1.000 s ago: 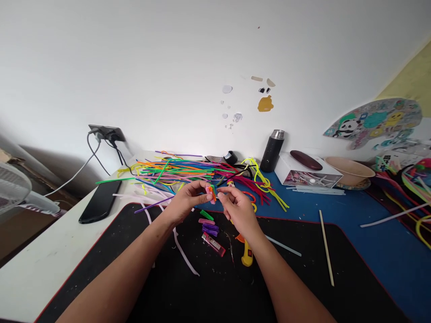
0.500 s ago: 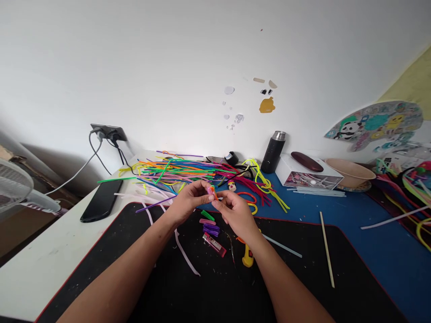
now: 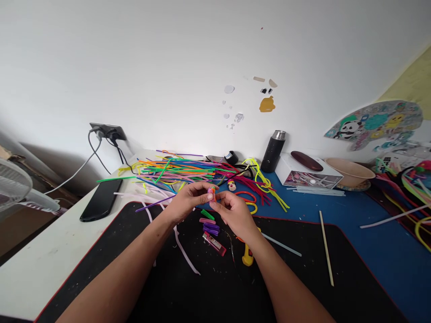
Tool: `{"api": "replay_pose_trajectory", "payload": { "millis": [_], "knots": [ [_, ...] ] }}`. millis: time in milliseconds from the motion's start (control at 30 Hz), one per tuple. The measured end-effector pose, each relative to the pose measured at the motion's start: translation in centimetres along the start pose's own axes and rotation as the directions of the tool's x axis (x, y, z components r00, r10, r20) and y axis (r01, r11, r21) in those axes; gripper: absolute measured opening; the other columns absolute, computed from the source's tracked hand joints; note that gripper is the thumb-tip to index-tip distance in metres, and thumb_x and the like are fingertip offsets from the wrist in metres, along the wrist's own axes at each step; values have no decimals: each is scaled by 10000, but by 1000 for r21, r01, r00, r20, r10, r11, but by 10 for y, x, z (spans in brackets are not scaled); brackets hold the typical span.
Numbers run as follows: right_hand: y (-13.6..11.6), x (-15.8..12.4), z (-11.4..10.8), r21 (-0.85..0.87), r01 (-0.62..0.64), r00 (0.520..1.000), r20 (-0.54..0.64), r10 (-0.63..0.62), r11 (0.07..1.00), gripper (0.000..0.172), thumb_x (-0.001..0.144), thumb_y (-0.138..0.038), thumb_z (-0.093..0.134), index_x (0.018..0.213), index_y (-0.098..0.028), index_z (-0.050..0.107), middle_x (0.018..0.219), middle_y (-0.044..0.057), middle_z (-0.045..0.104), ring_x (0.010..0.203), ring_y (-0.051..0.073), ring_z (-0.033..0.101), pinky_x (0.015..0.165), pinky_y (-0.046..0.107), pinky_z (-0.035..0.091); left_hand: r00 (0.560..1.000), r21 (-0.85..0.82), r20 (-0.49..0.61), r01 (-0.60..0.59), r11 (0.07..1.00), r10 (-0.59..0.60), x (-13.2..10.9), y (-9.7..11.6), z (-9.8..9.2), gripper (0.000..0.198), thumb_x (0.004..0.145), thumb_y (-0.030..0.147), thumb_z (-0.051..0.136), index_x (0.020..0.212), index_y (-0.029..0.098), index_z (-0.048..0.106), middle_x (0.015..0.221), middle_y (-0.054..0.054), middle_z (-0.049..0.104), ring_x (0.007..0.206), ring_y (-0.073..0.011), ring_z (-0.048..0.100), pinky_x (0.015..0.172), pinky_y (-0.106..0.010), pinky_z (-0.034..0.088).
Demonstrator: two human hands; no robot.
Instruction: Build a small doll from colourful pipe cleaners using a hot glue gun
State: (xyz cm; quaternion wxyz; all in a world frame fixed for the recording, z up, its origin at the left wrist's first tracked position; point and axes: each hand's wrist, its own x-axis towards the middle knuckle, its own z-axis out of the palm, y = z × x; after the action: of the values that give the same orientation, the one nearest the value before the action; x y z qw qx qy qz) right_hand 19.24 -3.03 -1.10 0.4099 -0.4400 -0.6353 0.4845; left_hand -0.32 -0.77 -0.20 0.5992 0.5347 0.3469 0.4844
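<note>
My left hand point(image 3: 191, 200) and my right hand point(image 3: 235, 212) meet above the black mat. Between their fingertips they pinch a small bundle of folded pipe cleaner point(image 3: 211, 192), pink and orange where it shows; the fingers cover most of it. Just below the hands lie a green folded pipe cleaner point(image 3: 208, 215), a pink one point(image 3: 207, 221) and a purple bundle point(image 3: 211, 229). Nearer to me is a pink lighter point(image 3: 214, 244). A yellow tool point(image 3: 248, 256), probably a glue gun, is partly hidden under my right wrist.
A heap of coloured pipe cleaners point(image 3: 182, 170) lies behind my hands. At the back stand a black flask point(image 3: 273, 151), a white box point(image 3: 289, 170) and a bowl point(image 3: 350, 174). A phone point(image 3: 101, 200) is at left; a wooden stick point(image 3: 326, 248) and a glue stick point(image 3: 282, 245) lie at right.
The bundle has turned slightly between my fingertips, and my right fingers have shifted a little against it. Both hands stay in nearly the same place; everything on the table is unmoved.
</note>
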Motion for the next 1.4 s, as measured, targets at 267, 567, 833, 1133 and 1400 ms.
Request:
{"api": "replay_pose_trajectory", "payload": {
  "millis": [267,567,833,1133,1400],
  "knots": [
    [-2,0,1,36,-31,999,13,30,999,373,880,-553,775,979,-204,690,646,-65,518,504,124,441,500,279,314,1000,-79,14,-1,997,2,-1,-1,3,341,714,407,971,884,170,795,788,-10,669,676,-126,568,619,-250,459],
    [4,0,3,63,-36,999,20,34,997,374,887,-556,776,982,-214,660,665,-62,538,502,125,445,500,280,320,1000,-99,-8,5,995,-6,1,-7,5,326,713,382,973,891,173,798,782,-12,682,676,-132,582,628,-258,475],
    [-1,-4,7,-184,47,995,-77,-62,982,350,919,-457,757,1173,-240,654,680,-61,577,635,179,560,612,298,383,993,-101,-88,-89,991,80,2,-4,8,332,719,355,973,900,181,756,812,-30,739,764,-177,684,724,-280,522],
    [0,-6,9,-377,86,986,-103,-134,922,217,1012,-442,631,1067,-248,713,680,-16,646,603,191,580,587,293,353,996,-44,-48,-74,996,72,0,-5,11,329,743,366,959,908,178,746,851,-34,747,800,-183,692,756,-289,543],
    [-2,-7,9,-573,109,979,-79,-186,812,241,1062,-383,556,1017,-224,732,737,48,720,666,229,634,603,306,304,997,-34,-59,-50,998,48,2,-4,13,342,685,339,989,853,172,743,802,-33,764,758,-180,693,741,-289,539]
  ]
}}
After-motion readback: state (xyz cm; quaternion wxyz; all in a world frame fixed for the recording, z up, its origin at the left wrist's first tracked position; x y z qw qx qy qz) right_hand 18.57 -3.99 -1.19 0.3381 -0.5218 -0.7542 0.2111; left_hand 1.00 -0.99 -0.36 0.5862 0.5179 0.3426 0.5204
